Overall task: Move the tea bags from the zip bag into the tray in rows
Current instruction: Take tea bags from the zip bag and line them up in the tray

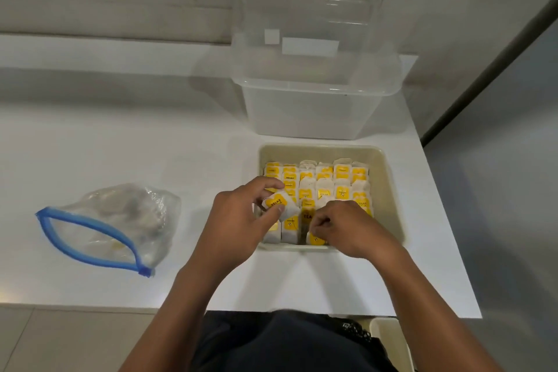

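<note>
The left hand (238,214) pinches a yellow-labelled tea bag (277,205) over the beige tray (389,190), ready to slot in. The right hand (347,228) pinches bags in the near row, apparently to straighten them. The zip bag (108,223) lies open well to the left.

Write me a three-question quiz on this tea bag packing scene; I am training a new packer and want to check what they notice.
1. True or false: the left hand pinches a yellow-labelled paper tea bag over the beige square plastic tray.
2. Where does the clear zip bag with the blue seal lie? A) inside the tray B) on the white counter, left of the tray C) in the clear plastic lidded box
3. Fill in: the right hand works at the tray's ____ edge, near or far from the person.

Key: 1 true; 2 B; 3 near.
</note>
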Tool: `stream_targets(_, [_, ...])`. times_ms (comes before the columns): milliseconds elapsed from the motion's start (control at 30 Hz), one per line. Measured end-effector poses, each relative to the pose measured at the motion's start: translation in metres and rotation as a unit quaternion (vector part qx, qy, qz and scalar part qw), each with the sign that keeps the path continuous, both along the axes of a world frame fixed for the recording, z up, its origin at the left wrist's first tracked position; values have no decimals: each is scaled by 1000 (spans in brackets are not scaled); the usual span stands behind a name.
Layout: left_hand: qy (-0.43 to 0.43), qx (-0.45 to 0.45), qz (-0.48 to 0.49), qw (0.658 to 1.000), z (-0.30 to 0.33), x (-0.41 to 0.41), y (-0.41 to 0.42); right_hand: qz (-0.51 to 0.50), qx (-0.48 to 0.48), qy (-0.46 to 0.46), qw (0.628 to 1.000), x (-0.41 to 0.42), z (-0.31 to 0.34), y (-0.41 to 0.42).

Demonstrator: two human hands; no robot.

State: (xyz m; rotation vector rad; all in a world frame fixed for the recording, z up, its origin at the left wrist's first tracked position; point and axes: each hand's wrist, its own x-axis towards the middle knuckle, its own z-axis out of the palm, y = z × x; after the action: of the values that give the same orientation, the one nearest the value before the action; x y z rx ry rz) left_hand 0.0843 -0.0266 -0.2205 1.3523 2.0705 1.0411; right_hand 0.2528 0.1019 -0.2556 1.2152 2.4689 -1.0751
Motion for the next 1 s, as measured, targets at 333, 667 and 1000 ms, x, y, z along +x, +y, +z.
stream_targets(333, [46, 11, -9, 999, -10, -11, 9, 50, 53, -26, 997, -19, -20, 20])
stream_targets(667, [51, -14, -57, 997, -19, -17, 29, 37, 41, -1, 998, -16, -25, 27])
stream_targets(1000, [-38, -236, -264, 934, -17, 18, 75, -47, 29, 59, 997, 21, 9, 49])
